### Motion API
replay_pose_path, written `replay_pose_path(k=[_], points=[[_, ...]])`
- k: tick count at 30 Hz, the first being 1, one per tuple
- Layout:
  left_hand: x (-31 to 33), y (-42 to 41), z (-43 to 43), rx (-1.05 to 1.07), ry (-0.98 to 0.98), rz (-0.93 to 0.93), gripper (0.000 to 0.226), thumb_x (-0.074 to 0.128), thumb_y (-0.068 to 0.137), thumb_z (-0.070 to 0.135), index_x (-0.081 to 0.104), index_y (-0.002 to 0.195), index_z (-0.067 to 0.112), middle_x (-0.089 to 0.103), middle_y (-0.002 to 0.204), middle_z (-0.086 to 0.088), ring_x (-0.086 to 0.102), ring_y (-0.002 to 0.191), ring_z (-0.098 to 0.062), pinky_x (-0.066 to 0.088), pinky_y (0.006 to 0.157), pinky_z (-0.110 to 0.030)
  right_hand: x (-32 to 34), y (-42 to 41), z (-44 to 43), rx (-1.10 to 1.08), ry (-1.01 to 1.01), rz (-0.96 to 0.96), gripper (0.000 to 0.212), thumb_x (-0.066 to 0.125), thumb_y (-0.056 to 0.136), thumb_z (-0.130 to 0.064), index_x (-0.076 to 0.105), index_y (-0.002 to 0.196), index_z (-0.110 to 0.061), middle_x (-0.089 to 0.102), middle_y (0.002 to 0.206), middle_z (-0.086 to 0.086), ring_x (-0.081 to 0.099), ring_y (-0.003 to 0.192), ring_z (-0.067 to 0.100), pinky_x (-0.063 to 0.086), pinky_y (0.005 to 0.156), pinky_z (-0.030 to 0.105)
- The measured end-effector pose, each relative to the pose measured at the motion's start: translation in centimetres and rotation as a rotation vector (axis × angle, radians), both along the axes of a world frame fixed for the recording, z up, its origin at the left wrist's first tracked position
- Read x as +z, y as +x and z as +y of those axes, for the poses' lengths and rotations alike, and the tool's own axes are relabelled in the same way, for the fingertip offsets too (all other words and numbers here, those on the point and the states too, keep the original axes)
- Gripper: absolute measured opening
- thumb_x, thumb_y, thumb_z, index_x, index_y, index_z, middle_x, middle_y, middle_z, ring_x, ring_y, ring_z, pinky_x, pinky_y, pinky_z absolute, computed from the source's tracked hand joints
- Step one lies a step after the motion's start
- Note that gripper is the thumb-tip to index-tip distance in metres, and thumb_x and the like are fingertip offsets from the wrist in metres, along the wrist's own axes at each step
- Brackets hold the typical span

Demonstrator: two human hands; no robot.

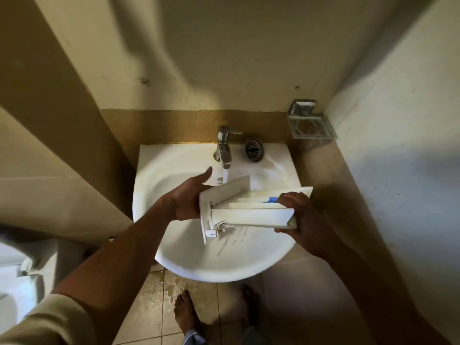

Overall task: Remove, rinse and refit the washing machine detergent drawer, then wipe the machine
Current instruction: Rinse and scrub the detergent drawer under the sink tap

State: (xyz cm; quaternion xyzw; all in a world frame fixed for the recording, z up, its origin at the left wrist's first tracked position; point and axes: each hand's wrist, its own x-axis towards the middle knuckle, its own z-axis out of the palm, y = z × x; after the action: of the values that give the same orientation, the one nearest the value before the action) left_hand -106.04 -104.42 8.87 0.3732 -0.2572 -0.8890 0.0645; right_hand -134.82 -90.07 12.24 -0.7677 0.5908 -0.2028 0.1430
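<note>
The white detergent drawer is held tilted on its side over the white sink. Its flat front panel faces left and a blue insert shows near its right end. My left hand grips the front panel from behind, thumb pointing toward the tap. My right hand clasps the drawer's rear end. Water runs from the chrome tap in a thin stream just behind the panel. The washing machine is out of view.
A loose metal drain strainer lies on the sink's back ledge. A steel holder is fixed to the right wall. Walls close in on both sides. The tiled floor below is wet, with my bare feet on it.
</note>
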Motion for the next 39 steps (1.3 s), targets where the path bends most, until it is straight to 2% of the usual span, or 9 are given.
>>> replay_pose_path(k=[3, 7, 11, 16, 23, 30, 34, 36, 39], points=[[-1.2, 0.0, 0.9, 0.075, -0.151, -0.157, 0.034, 0.052, 0.098, 0.016, 0.061, 0.13, 0.008, 0.071, 0.108, -0.011, 0.068, 0.092, -0.024, 0.056, 0.089, -0.04, -0.8, -0.3, -1.5, 0.076, -0.042, 0.165, 0.075, 0.09, 0.063, -0.028, 0.054, 0.127, -0.011, 0.056, 0.128, 0.005, 0.042, 0.126, 0.021, 0.037, 0.105, 0.047], [-2.1, 0.6, 1.3, 0.121, -0.303, -0.225, 0.046, 0.042, 0.091, -0.016, 0.064, 0.12, 0.012, 0.068, 0.109, -0.015, 0.066, 0.091, -0.026, 0.059, 0.082, -0.037, -1.6, 1.1, 0.5, 0.109, -0.167, 0.327, 0.078, 0.084, 0.054, -0.006, 0.052, 0.125, -0.009, 0.058, 0.126, 0.009, 0.048, 0.121, 0.027, 0.032, 0.109, 0.053], [-2.3, -0.3, 0.1, 0.302, -0.517, -0.234, 0.039, 0.055, 0.088, -0.016, 0.068, 0.12, 0.003, 0.069, 0.114, -0.021, 0.064, 0.101, -0.032, 0.051, 0.1, -0.045, -1.1, 4.8, 2.6, -0.024, -0.296, 0.297, 0.07, 0.081, 0.053, 0.0, 0.061, 0.12, -0.007, 0.066, 0.115, 0.011, 0.051, 0.113, 0.026, 0.039, 0.103, 0.043], [-1.7, -2.9, -2.1, 0.4, -0.724, -0.369, 0.03, 0.064, 0.086, -0.011, 0.072, 0.11, 0.005, 0.074, 0.096, -0.009, 0.066, 0.089, -0.023, 0.055, 0.092, -0.038, -0.7, 6.3, 2.6, -0.079, -0.084, 0.329, 0.08, 0.086, 0.048, -0.013, 0.062, 0.124, -0.013, 0.055, 0.128, 0.005, 0.047, 0.116, 0.025, 0.052, 0.092, 0.035], [-3.5, -4.7, -2.2, 0.701, -0.642, -0.58, 0.017, 0.078, 0.079, 0.003, 0.073, 0.092, 0.013, 0.07, 0.091, 0.001, 0.064, 0.078, -0.017, 0.056, 0.071, -0.027, -4.0, 10.2, 1.8, -0.165, -0.192, 0.293, 0.043, 0.084, 0.059, -0.008, 0.074, 0.1, -0.016, 0.067, 0.119, 0.012, 0.048, 0.114, 0.027, 0.054, 0.082, 0.041], [-2.5, -4.3, -0.2, 0.604, -0.516, -1.079, 0.075, 0.078, 0.079, 0.037, 0.041, 0.133, -0.001, 0.047, 0.134, -0.02, 0.05, 0.121, -0.036, 0.046, 0.102, -0.044, -7.4, 12.9, 1.2, -0.188, -0.408, 0.271, 0.026, 0.067, 0.083, -0.008, 0.063, 0.107, -0.018, 0.07, 0.114, 0.015, 0.052, 0.114, 0.029, 0.053, 0.083, 0.038], [-1.8, -4.0, 3.0, 0.552, -0.072, -0.718, 0.059, 0.071, 0.082, 0.04, 0.057, 0.121, -0.001, 0.066, 0.111, -0.018, 0.066, 0.089, -0.03, 0.054, 0.07, -0.032, -7.3, 12.9, 0.2, -0.22, -0.447, 0.285, 0.023, 0.059, 0.086, -0.006, 0.074, 0.099, -0.017, 0.07, 0.114, 0.015, 0.051, 0.114, 0.03, 0.052, 0.083, 0.039], [-1.6, -4.1, 3.8, 0.536, -0.148, -0.723, 0.024, 0.059, 0.094, 0.02, 0.061, 0.107, 0.0, 0.064, 0.085, -0.01, 0.061, 0.068, -0.021, 0.045, 0.051, -0.025, -7.6, 12.5, 0.2, -0.18, -0.382, 0.306, 0.027, 0.072, 0.076, -0.004, 0.073, 0.099, -0.018, 0.069, 0.116, 0.014, 0.05, 0.116, 0.029, 0.054, 0.085, 0.039], [-1.9, -4.4, 4.6, 0.533, -0.264, -0.793, 0.018, 0.048, 0.094, 0.009, 0.062, 0.1, 0.0, 0.064, 0.08, -0.009, 0.062, 0.067, -0.022, 0.045, 0.049, -0.023, -7.2, 11.5, 1.1, -0.04, -0.198, 0.316, 0.053, 0.082, 0.062, -0.011, 0.067, 0.112, -0.021, 0.064, 0.125, 0.011, 0.045, 0.124, 0.028, 0.049, 0.098, 0.041]])
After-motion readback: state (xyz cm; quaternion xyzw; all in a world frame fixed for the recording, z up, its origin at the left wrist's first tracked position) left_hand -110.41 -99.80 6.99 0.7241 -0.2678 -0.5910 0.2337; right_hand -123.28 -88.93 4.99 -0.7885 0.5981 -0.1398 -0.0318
